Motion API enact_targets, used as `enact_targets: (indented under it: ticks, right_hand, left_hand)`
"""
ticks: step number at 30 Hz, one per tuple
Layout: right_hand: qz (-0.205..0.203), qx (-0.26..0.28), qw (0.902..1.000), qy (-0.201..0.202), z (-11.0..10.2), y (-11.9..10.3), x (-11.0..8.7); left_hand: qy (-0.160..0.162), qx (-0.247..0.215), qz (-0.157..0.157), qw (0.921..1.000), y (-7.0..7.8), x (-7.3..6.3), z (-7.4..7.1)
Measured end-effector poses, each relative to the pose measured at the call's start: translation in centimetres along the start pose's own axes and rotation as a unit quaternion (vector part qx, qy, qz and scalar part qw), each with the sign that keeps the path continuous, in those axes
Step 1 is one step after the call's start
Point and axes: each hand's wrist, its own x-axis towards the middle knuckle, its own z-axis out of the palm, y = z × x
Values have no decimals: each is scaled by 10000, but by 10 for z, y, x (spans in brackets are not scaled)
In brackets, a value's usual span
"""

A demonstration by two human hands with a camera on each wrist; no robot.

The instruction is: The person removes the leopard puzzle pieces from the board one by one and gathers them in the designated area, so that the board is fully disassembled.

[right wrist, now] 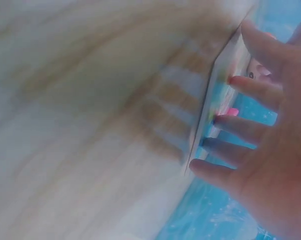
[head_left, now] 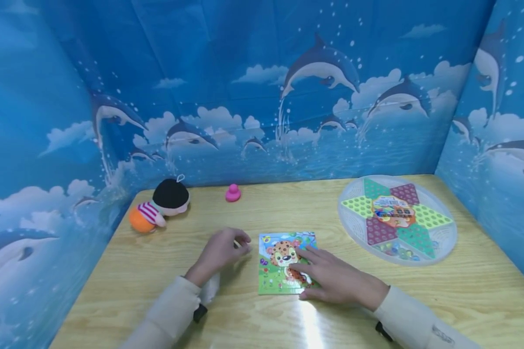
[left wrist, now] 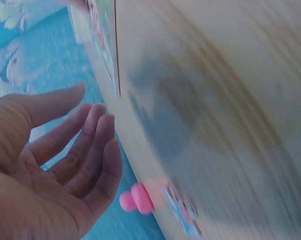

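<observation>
A square picture board with a cartoon leopard on green grass lies flat in the middle of the table. My right hand reaches over its right side, fingers spread and fairly straight. In the right wrist view the fingertips touch the board's printed face, with the thumb at its near edge. To the left of the board, my left hand hovers above the wood, fingers loosely bent and a gap between them and the board. The left wrist view shows nothing in the left palm.
A pink toy duck sits near the back edge. At the back left lies a doll with black hair and a striped top. A round Chinese checkers board with glass marbles is at the right. Dolphin-print sheets wall the table in.
</observation>
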Motion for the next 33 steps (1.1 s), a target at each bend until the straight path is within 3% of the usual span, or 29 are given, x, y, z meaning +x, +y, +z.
enact_targets:
  ticks: [5,12,33]
  right_hand:
    - [22,-4,10000,-18,4,1,-2]
    - [91,67,9999,8,10,3,-3]
    - [87,-66,9999,93,12,3,-1]
  left_hand:
    - [-408,128,409,9982,9,0,15]
    - [-769,220,570,9952,12,-2,26]
    - [-656,408,571,9954,15,1,32]
